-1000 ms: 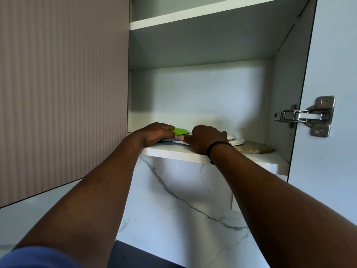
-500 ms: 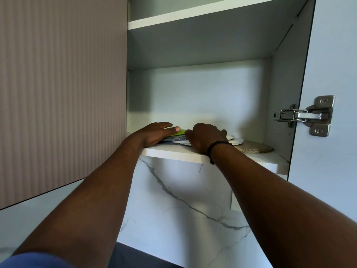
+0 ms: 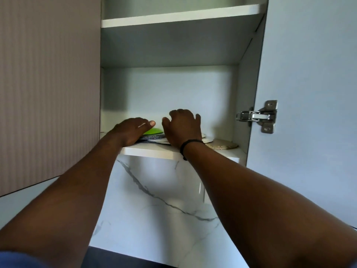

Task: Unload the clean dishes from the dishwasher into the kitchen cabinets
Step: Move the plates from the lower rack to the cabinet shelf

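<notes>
Both hands flank the green plate (image 3: 153, 130) (left hand (image 3: 131, 130) touching).

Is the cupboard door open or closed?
Open. The cupboard door is swung out to the right, baring its hinge and the shelf inside.

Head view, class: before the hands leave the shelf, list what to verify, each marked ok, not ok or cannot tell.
1. Plate stack lies flat on the lower shelf: ok.
2. Green dish sits on top of the stack: ok.
3. Right hand holds nothing: ok.
4. Left hand off the stack: not ok, it rests on it.
5. Stack sits fully behind the shelf edge: cannot tell.
6. Woven mat apart from the stack: ok.
</notes>
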